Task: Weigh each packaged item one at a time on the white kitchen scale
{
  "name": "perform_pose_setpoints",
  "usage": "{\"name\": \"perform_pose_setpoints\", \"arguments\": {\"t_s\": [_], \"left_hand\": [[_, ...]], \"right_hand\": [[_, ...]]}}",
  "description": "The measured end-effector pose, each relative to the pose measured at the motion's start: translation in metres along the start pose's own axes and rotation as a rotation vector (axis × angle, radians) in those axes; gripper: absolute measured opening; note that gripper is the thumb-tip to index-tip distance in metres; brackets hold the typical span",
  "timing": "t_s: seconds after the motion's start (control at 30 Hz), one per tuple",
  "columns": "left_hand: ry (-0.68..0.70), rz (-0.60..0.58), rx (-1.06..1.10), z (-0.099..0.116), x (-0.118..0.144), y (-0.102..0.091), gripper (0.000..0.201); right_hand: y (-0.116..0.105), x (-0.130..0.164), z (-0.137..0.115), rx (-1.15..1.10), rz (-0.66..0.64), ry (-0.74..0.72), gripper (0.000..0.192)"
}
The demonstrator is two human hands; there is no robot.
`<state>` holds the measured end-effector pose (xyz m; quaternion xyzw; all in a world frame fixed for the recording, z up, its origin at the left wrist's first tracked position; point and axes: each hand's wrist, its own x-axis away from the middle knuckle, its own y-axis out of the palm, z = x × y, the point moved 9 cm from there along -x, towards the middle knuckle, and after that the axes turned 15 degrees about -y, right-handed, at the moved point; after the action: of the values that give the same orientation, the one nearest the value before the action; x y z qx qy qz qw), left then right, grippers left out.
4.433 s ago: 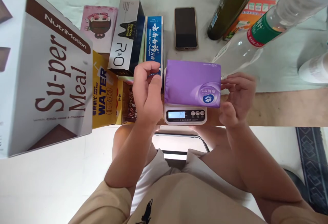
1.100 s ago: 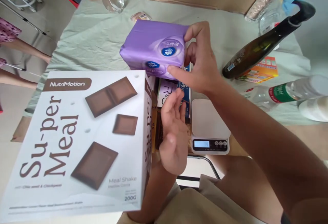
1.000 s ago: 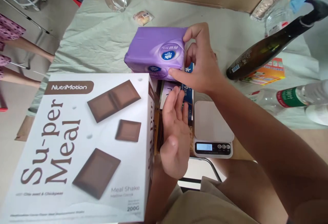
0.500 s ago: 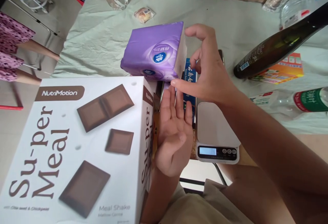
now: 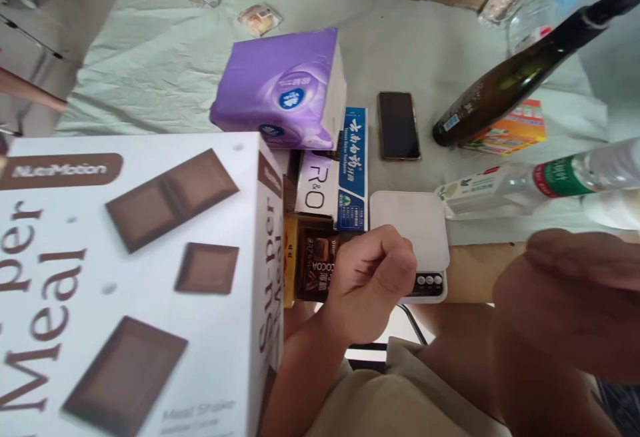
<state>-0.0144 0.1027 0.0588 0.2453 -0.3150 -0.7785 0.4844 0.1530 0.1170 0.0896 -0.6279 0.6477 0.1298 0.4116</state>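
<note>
The purple pack [image 5: 280,80] lies at eleven o'clock from the left hand [image 5: 370,287], its fingers curled together, the right hand [image 5: 565,304] too blurred to tell, with a "NutriMotion" "Su-per Meal" carton [image 5: 145,277] at nine, "R&O" box [image 5: 316,190] at eleven, "Yunnan Baiyao" toothpaste [image 5: 354,170] at twelve.

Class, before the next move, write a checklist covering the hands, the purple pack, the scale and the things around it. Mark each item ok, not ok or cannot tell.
1. Purple pack apart from left hand and right hand: ok.
2. Screen of the scale visible: not ok; the left hand covers it.
3. Right hand's grip: cannot tell; it is blurred.
4. Phone apart from the scale: ok.
5. Toothpaste box label in view: ok.
</note>
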Motion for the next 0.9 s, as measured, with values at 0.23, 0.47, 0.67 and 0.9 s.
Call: {"name": "perform_pose_setpoints", "arguments": {"t_s": [0.23, 0.47, 0.67, 0.9], "left_hand": [[-0.196, 0.125, -0.353, -0.035, -0.006, 0.007, 0.019], [-0.390, 0.174, -0.346, -0.064, -0.011, 0.006, 0.017], [0.007, 0.309, -0.741, -0.043, -0.008, -0.009, 0.023], [0.152, 0.167, -1.090, -0.042, -0.020, -0.009, 0.064]], "right_hand": [[-0.024, 0.023, 0.061, 0.111, -0.095, 0.135, 0.085], [-0.065, 0.062, 0.119, -0.016, 0.182, 0.144, 0.073], [-0.085, 0.039, 0.099, 0.000, 0.226, -0.016, 0.075], [-0.044, 0.026, 0.050, -0.189, 0.111, -0.101, 0.077]]}}
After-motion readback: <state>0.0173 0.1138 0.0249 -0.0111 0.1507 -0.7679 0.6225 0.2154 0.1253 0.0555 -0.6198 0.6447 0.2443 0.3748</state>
